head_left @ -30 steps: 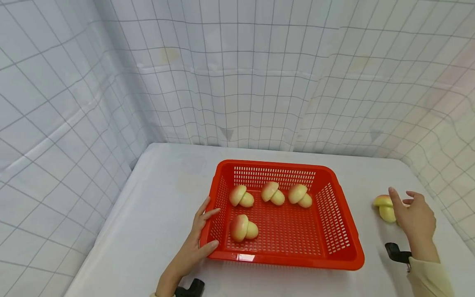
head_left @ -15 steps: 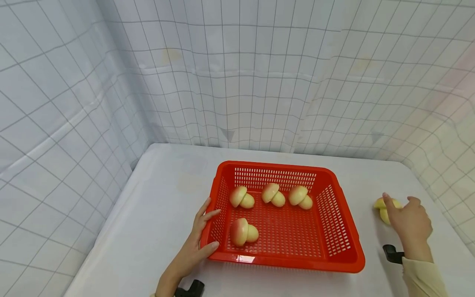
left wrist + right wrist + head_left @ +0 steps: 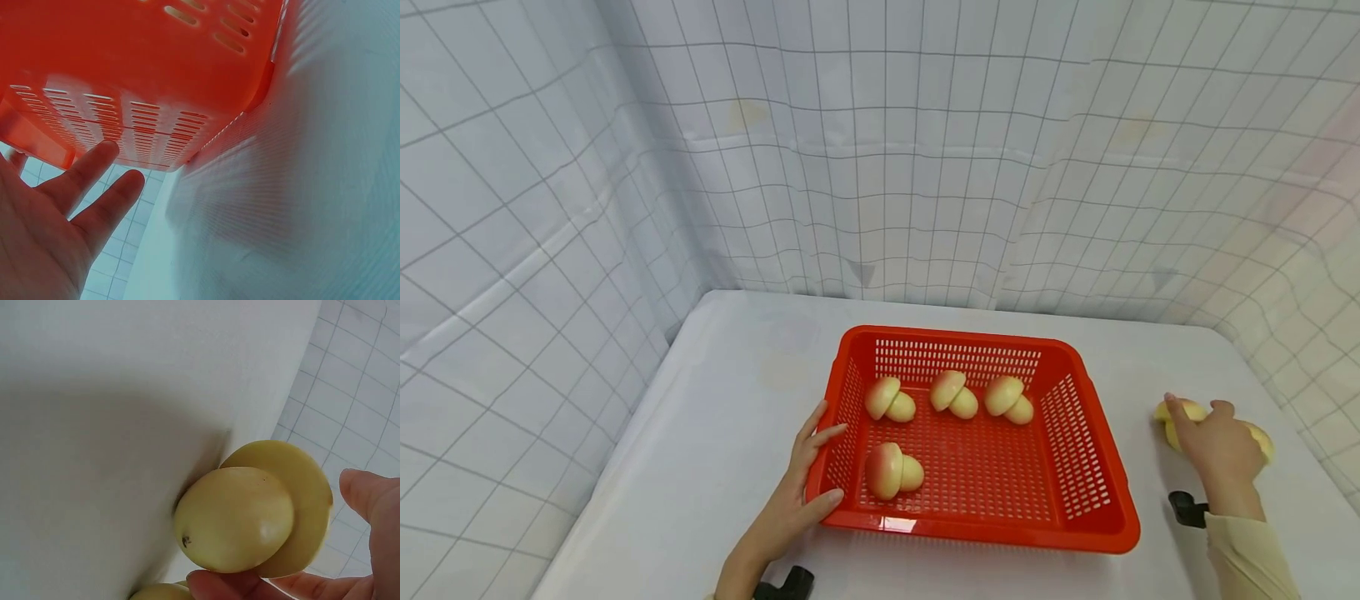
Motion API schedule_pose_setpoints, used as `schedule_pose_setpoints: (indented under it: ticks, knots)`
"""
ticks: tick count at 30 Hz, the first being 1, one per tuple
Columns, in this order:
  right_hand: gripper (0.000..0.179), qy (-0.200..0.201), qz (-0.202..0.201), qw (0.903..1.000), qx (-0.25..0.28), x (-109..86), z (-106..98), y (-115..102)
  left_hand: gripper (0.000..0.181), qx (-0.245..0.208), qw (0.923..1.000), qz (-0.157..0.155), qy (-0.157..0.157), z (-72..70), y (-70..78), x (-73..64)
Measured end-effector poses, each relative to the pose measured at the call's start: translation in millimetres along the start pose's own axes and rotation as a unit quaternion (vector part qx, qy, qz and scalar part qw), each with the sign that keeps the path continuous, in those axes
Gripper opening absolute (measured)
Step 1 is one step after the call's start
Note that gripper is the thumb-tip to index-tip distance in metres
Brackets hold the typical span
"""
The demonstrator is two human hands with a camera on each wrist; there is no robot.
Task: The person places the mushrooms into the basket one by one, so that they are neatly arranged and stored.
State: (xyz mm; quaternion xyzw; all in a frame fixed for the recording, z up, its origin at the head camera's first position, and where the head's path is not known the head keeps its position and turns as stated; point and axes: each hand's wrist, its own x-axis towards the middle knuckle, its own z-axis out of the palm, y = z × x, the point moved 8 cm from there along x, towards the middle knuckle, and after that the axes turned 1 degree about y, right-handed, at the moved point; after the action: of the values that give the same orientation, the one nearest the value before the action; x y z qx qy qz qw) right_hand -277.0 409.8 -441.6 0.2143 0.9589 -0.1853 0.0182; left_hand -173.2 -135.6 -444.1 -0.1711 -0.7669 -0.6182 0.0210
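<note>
Beside the left end of a red plastic basket point(image 3: 985, 531), my left hand point(image 3: 788, 492) rests on the rim with thumb and fingers spread and fairly straight. Several mushroom-shaped pieces, pale yellow with pinkish caps, lie in the basket, one mushroom point(image 3: 886, 471) at its front left. At the far right, my right hand point(image 3: 1221, 454) reaches over another mushroom point(image 3: 234, 519) on the table. In the right wrist view its fingers point(image 3: 228, 584) are against the mushroom's lower side, while the thumb point(image 3: 359, 490) stands apart from the cap.
One more mushroom point(image 3: 1261, 442) lies right of my right hand, partly covered by it. White cloth covers the table point(image 3: 700, 433). Gridded white curtains point(image 3: 925, 167) stand behind it and at both sides.
My right hand has moved left and lowered onto the mushroom, uncovering the other one to its right. My left hand and the basket stay in place.
</note>
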Motion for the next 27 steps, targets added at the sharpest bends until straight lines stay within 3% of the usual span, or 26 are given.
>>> schedule_pose_setpoints:
  ticks: [13, 27]
  knots:
    - [0.099, -0.007, -0.023, 0.9996, 0.018, -7.3, 18, -4, 0.064, -0.002, 1.0, 0.006, -0.003, 1.3, 0.8, -0.7]
    - [0.093, 0.002, -0.051, 0.998, 0.037, -13.8, 19, -9, 0.065, 0.008, 0.9999, 0.013, -0.001, -1.0, 0.5, -0.1]
